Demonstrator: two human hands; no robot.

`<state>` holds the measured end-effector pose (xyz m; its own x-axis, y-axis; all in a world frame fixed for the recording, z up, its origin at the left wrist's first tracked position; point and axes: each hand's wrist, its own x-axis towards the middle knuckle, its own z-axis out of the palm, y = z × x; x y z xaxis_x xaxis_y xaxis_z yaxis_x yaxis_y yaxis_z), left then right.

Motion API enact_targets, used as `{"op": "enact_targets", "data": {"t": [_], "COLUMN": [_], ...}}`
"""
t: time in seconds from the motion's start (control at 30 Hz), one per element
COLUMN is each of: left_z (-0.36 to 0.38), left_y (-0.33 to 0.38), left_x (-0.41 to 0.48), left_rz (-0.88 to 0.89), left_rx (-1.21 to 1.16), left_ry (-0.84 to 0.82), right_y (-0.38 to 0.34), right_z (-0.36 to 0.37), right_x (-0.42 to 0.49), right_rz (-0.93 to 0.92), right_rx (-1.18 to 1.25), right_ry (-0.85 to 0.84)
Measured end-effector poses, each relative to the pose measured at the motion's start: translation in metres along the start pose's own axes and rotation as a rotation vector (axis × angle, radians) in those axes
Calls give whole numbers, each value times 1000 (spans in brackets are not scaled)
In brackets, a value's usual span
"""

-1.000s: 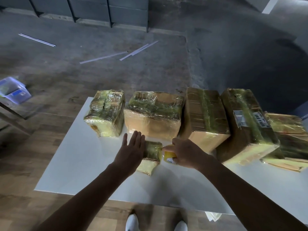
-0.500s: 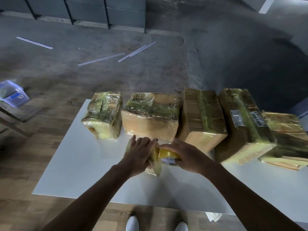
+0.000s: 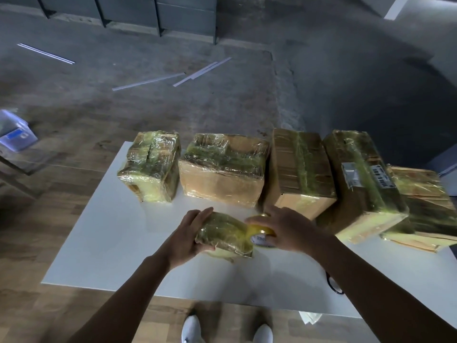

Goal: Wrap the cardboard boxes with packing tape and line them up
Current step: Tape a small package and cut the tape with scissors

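A small flat box [image 3: 223,233], covered in yellowish tape, is tilted up off the white table [image 3: 111,231] near its front middle. My left hand [image 3: 188,236] holds the box from its left side, thumb under and fingers along the far edge. My right hand [image 3: 284,229] grips a yellow roll of packing tape [image 3: 261,235] pressed against the box's right end. Behind them several taped cardboard boxes stand in a row: a small one [image 3: 150,167], a wide one [image 3: 222,172], a tall one [image 3: 299,169], a long one [image 3: 361,184] and a flat stack [image 3: 425,206].
The table's front edge is close to my white shoes [image 3: 190,329]. A clear plastic container [image 3: 14,132] sits on a low stand at the far left. White strips [image 3: 148,81] lie on the grey floor beyond the table. A black object [image 3: 333,284] lies by my right forearm.
My left hand went from lying flat on the small box to gripping it and lifting it to a tilt. The tape roll in my right hand has come round to the box's right end.
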<state>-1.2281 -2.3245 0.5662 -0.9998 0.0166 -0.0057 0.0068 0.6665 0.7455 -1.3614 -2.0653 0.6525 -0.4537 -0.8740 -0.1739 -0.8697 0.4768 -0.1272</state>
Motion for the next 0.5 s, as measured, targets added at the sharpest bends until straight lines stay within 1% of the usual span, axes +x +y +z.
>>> {"op": "enact_targets", "data": {"t": [0.07, 0.13, 0.2, 0.27, 0.37, 0.43, 0.5], "left_z": [-3, -10, -18, -21, -14, 0, 9], "left_y": [-4, -8, -10, -5, 9, 12, 9], "left_x": [-1, -1, -1, 3, 12, 17, 18], "left_rz": [-26, -47, -44, 16, 109, 93, 30], "left_rx": [3, 77, 271, 484, 740, 785, 792], "left_ry": [-4, -10, 1, 7, -30, -91, -134], "right_y": [-2, -6, -10, -14, -21, -24, -25], "right_z": [6, 7, 10, 14, 16, 16, 17], "right_x": [4, 12, 19, 26, 38, 41, 38], "right_rz": [5, 31, 66, 79, 78, 81, 90], "right_rx": [-19, 25, 152, 223, 183, 158, 202], "right_ry": [-8, -5, 6, 20, 54, 69, 90]}}
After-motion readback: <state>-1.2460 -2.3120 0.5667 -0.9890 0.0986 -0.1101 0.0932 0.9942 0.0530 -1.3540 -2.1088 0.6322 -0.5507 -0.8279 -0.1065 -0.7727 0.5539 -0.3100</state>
